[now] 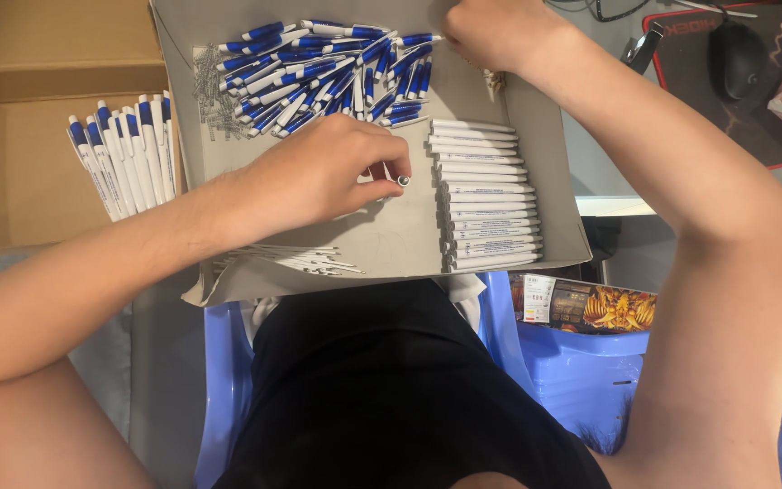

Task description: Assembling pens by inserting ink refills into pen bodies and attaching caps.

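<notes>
Left hand [319, 177] pinching a pen barrel [391, 175], mostly hidden under fingers, right hand [491, 32] curled at far tray [536, 118] edge, grip content not visible, partly cut off

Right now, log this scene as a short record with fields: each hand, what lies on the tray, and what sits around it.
left hand: left hand pinches a white pen barrel over the grey tray
right hand: right hand closed at the tray's far edge; contents hidden
tray far side: heap of blue pen parts, small springs beside it
tray right side: row of white barrels
tray near side: thin refills
left of tray: finished pens in a cardboard box
seat: blue plastic chair
</notes>
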